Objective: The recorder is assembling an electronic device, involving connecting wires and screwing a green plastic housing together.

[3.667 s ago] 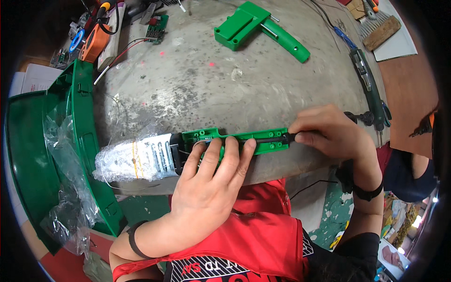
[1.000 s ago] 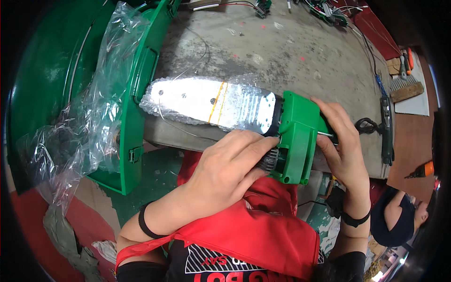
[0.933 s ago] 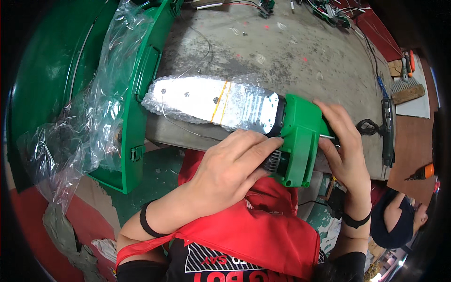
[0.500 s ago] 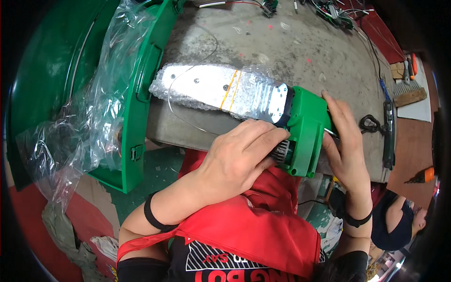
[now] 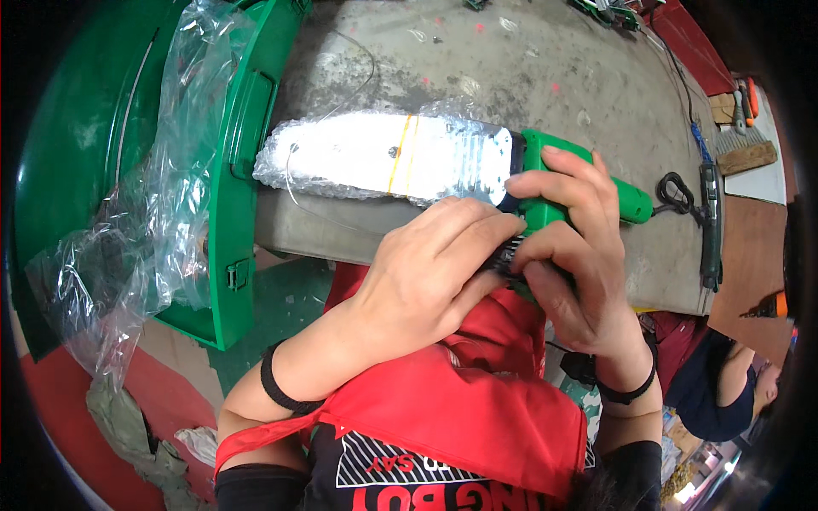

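A green machine housing [image 5: 555,145] lies at the table's edge, joined to a flat metal body wrapped in bubble wrap [image 5: 332,155] and banded in yellow. Low on the housing's near side, my left hand [image 5: 434,264] pinches a dark ridged, gear-like part [image 5: 507,254], mostly hidden by the fingers. Curled over the housing is my right hand [image 5: 579,243], its fingertips on the top and its thumb by the ridged part. Past the right knuckles a green cylinder [image 5: 632,203] sticks out; whether it joins the housing is hidden.
An open green metal case [image 5: 232,192] stands at left with clear plastic film [image 5: 183,162] draped over it. To the right lie a coiled black cord [image 5: 675,194], a dark slim tool [image 5: 709,226] and a wooden-handled brush [image 5: 745,157]. Another person [image 5: 724,383] is at the lower right.
My right hand has moved left from the housing's right side onto its top and near side. The green cylinder has come into view. My left hand stays at the ridged part.
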A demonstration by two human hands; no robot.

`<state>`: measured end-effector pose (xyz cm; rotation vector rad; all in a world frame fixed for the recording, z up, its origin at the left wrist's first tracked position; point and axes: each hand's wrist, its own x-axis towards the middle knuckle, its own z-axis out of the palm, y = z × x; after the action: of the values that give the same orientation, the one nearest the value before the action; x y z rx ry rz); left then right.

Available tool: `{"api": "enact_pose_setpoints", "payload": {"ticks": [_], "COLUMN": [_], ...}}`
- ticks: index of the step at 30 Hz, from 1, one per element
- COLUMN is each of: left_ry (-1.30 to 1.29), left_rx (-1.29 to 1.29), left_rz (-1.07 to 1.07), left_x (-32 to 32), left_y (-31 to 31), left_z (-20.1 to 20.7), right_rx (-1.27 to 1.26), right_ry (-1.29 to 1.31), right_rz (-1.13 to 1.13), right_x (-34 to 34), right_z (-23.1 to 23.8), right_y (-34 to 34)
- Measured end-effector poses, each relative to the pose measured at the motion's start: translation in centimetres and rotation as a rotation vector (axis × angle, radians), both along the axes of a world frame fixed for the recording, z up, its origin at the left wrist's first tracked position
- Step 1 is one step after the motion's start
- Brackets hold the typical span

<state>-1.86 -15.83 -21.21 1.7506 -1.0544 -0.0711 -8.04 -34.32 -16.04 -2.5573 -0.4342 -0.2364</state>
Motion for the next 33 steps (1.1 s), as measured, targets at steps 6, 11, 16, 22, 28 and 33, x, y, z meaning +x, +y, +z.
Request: {"api": "enact_pose_setpoints", "payload": {"ticks": [6,11,16,22,28,33], "left_ry": [0.032,-0.132,-0.356,-0.387,-0.372,-0.470], "left_rx": [0.038,0.127,0.108,0.396,0.450,0.615], "left_rz": [-0.017,0.078,0.132,0.060,0.060,0.008], "left_x": [-0.1,1.5,3.2,2.6,2.2,2.0], "left_y": [0.2,1.4,-3.6,-8.1,-8.8,-9.4], "left_z": [1.0,3.5,4.5,4.2,3.6,4.2], "right_rx": [0.053,0.302,0.687,0.404,0.221,0.099], "right_ry": [0.032,0.141,0.158,-0.154,-0.113,-0.237], "right_rz": [-0.062,-0.011,-0.184,-0.416,-0.439,-0.482], "right_x": [-0.7,-0.8,0.3,-1.1,-2.2,-1.6], "right_z": [-0.7,-0.7,0.1,-0.3,-4.1,-5.0], "right_y": [0.5,-1.8,-3.6,-6.7,-7.8,-7.3]}}
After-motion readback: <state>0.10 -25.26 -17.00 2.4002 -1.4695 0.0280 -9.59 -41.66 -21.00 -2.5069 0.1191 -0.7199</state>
